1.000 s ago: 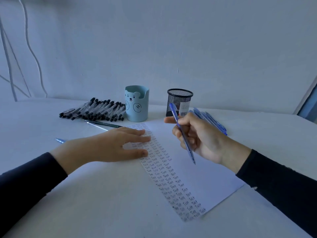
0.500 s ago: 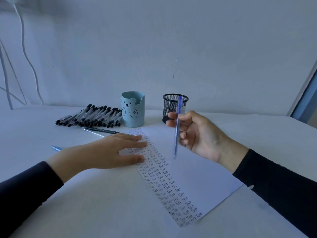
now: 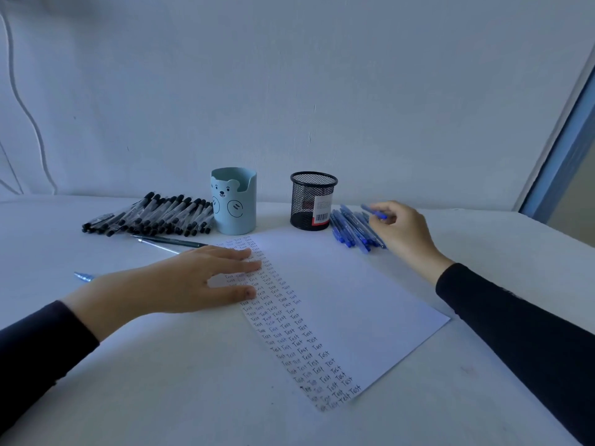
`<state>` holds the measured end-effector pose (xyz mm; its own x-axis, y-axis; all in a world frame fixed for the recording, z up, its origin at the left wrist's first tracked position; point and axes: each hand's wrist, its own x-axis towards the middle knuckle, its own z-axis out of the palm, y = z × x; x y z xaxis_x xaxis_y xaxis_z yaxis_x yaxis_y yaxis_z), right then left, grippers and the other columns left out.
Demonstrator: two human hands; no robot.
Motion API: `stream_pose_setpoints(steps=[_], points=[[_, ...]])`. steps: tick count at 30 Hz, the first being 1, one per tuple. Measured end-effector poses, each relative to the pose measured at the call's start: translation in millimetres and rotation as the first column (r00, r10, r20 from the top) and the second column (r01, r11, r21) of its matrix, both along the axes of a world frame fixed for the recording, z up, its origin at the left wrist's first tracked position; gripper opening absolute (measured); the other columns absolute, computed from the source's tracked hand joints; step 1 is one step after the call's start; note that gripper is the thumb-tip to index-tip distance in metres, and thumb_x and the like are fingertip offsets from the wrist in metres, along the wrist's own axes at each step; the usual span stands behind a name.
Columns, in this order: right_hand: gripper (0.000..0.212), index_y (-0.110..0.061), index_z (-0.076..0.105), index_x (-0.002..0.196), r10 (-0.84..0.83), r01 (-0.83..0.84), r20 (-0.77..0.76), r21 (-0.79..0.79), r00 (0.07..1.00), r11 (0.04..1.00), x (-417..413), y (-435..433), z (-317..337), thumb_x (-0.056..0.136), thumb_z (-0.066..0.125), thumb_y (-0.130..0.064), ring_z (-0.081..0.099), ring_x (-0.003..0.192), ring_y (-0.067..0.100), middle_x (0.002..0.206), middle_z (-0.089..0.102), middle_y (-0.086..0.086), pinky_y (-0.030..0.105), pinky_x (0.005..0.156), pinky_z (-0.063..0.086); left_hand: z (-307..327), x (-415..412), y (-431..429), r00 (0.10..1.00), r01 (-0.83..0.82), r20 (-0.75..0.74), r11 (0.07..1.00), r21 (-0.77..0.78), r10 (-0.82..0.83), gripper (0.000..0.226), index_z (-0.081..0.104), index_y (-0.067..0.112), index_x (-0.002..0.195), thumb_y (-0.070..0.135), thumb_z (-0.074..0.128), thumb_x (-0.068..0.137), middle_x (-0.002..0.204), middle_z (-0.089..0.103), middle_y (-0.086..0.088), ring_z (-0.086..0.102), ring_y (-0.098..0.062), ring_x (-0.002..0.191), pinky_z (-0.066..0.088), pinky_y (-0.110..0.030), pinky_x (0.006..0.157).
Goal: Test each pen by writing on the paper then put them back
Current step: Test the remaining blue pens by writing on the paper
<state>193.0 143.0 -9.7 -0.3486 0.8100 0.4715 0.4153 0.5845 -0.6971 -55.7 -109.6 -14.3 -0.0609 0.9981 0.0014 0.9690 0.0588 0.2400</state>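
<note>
A white worktop (image 3: 161, 381) is set against a plain pale wall, down whose left side thin cables (image 3: 29, 117) are draped. At the back, 2 holders are stood apart. One is a smooth, pale blue bear cup (image 3: 234, 201) with a drawn face and a notched rim. The other is a round black mesh cup (image 3: 313, 201) of fine wire, on which a barcode label is stuck.

Left of the bear cup, a long row of black-capped pens (image 3: 151, 215) with clear barrels is laid side by side. Just in front of them a slim dark pen (image 3: 174, 241) is laid crosswise. A stray blue tip (image 3: 83, 276) is glimpsed beyond the left wrist (the rest of it is hidden).

Just right of the mesh cup, a heap of blue pens (image 3: 351, 235) is spread on the worktop, partly covered by the right hand (image 3: 402, 230). That hand is held over the heap with its fingers curled, and a blue pen (image 3: 375, 212) is pinched at the fingertips. Whether this pen touches the heap cannot be told.

The paper (image 3: 338, 300), a flat white sheet set at a slant, is laid in the middle. 1 strip along its left edge is filled with small handwritten rows of "Test". The left hand (image 3: 193, 281) is pressed flat on the sheet's upper-left part, fingers straight, nothing held. Both forearms are covered by dark sleeves.
</note>
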Motion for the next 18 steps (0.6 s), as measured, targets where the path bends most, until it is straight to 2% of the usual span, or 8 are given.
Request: stream_pose_setpoints(steps=[5,7,9,12,14,16,18], points=[[0.032,-0.022,0.065,0.122,0.019,-0.024,0.322,0.012,0.947,1.0,3.1,5.5,-9.2,0.091,0.058,-0.025,0.061,0.105,0.019,0.12,0.066,-0.003,0.034,0.093,0.048,-2.4,-2.3,0.9,1.0,0.023,0.003,0.999,0.031,-0.023,0.076,0.034,0.068,0.129,0.098,0.027,0.059,0.15,0.021,0.033,0.016,0.006,0.142,0.015,-0.018,0.115],[0.032,-0.024,0.065,0.121,0.018,-0.023,0.369,0.01,0.929,1.0,2.2,2.2,-8.5,0.091,0.056,-0.029,0.058,0.108,0.02,0.123,0.063,-0.003,0.035,0.094,0.046,-2.8,-3.0,0.9,1.0,0.025,0.007,0.999,0.035,-0.025,0.074,0.034,0.068,0.128,0.097,0.028,0.06,0.15,0.022,0.033,0.016,0.006,0.142,0.017,-0.018,0.114],[0.03,-0.023,0.065,0.12,-0.001,-0.02,0.348,0.057,0.937,0.998,-0.3,-1.8,-7.3,0.092,0.055,-0.026,0.053,0.115,0.022,0.125,0.059,0.0,0.036,0.098,0.042,-2.5,-2.5,0.6,1.0,0.029,0.011,0.999,0.032,-0.03,0.075,0.034,0.068,0.128,0.097,0.028,0.06,0.149,0.021,0.034,0.016,0.007,0.141,0.017,-0.019,0.115],[0.024,-0.02,0.07,0.11,0.071,-0.125,0.267,0.193,0.961,0.973,-9.0,-18.4,-5.2,0.09,0.057,-0.018,0.05,0.113,0.023,0.112,0.059,0.0,0.033,0.096,0.039,2.6,1.1,-0.3,0.999,0.036,0.027,0.999,0.026,-0.037,0.075,0.036,0.065,0.13,0.094,0.031,0.061,0.146,0.023,0.036,0.019,0.01,0.138,0.017,-0.019,0.115],[0.018,-0.02,0.074,0.099,0.202,-0.266,0.25,0.256,0.947,0.93,-19.2,-37.2,-5.4,0.089,0.059,-0.018,0.051,0.108,0.014,0.109,0.062,-0.003,0.023,0.096,0.036,13.5,2.5,-3.4,0.996,0.014,0.088,0.997,0.077,-0.021,0.072,0.043,0.06,0.129,0.089,0.038,0.064,0.14,0.033,0.038,0.03,0.014,0.13,0.022,-0.016,0.11],[0.015,-0.019,0.075,0.094,0.329,-0.403,0.277,0.277,0.903,0.872,-27.4,-59.2,-5.9,0.09,0.062,-0.013,0.047,0.105,0.002,0.11,0.063,-0.005,0.007,0.093,0.028,29.8,-4.1,-9.8,0.985,-0.034,0.172,0.99,0.135,0.01,0.06,0.059,0.055,0.116,0.084,0.05,0.065,0.125,0.053,0.038,0.048,0.016,0.113,0.034,-0.006,0.095],[0.015,-0.019,0.075,0.092,0.421,-0.506,0.308,0.297,0.853,0.809,-32.2,-73.2,-10.5,0.09,0.061,-0.013,0.048,0.107,0.003,0.11,0.063,-0.005,0.004,0.095,0.027,47.8,-16.4,-20.5,0.966,-0.059,0.257,0.995,0.086,0.036,0.044,0.071,0.044,0.097,0.073,0.063,0.065,0.101,0.068,0.025,0.062,0.006,0.097,0.044,-0.008,0.083]])
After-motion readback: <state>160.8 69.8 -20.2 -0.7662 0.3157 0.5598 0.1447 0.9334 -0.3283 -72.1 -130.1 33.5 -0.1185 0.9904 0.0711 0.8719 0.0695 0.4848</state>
